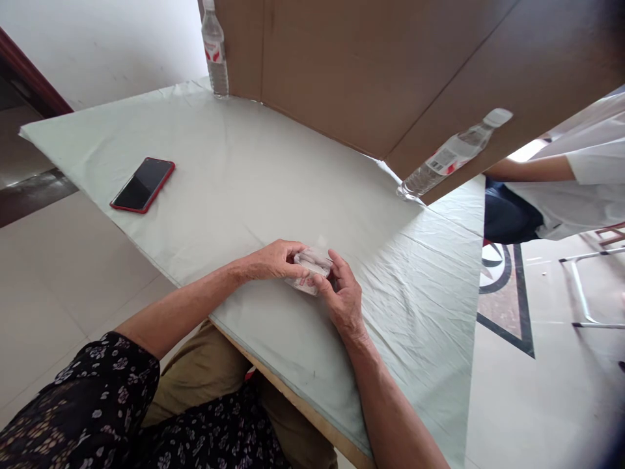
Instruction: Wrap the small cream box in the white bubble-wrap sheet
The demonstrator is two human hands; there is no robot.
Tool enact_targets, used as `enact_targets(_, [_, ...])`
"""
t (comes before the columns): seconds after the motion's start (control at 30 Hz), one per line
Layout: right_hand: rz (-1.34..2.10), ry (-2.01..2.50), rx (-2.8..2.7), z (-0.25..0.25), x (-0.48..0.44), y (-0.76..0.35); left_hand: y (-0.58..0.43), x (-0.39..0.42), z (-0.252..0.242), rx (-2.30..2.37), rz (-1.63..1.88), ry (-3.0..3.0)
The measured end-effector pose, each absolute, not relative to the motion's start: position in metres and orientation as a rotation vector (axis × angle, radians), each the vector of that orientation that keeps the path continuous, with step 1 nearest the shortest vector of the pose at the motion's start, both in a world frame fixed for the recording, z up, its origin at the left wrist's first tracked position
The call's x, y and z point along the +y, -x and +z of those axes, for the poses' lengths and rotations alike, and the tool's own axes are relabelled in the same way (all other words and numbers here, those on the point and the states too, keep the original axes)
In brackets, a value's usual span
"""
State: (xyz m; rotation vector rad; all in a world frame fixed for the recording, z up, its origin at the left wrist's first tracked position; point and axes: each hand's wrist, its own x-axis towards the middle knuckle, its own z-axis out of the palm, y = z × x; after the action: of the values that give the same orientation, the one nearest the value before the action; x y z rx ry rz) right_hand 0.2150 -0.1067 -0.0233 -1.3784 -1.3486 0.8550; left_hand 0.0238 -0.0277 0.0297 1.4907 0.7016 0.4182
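Note:
Between both hands, low over the near part of the table, is a small see-through plastic pack (312,264) with whitish contents and faint red print. My left hand (276,260) grips its left side, thumb lying along the near face. On the right side, my right hand (342,294) holds it with the thumb in front and the fingers curled behind. What exactly lies inside the pack I cannot make out. Its far edge looks loose and filmy. The pale green cloth (234,189) on the table spreads beneath both hands.
A phone in a red case (143,185) lies to the left. A large brown cardboard panel (332,71) stands at the back, with a water bottle (215,52) at its left end and another bottle (452,156) at right. Beyond it sits a person in a white sleeve (596,163).

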Motion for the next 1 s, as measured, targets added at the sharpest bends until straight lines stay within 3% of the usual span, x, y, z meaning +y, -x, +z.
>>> enact_targets(0.53, [1.13,1.323,-1.216,0.0,-0.075,-0.228,-0.022,-0.023,0.022,0.692,0.42,-1.484])
enact_targets(1.0, [1.071,1.219,-1.144,0.007,-0.039,-0.215,-0.02,-0.021,0.023,0.741,0.391,-1.561])
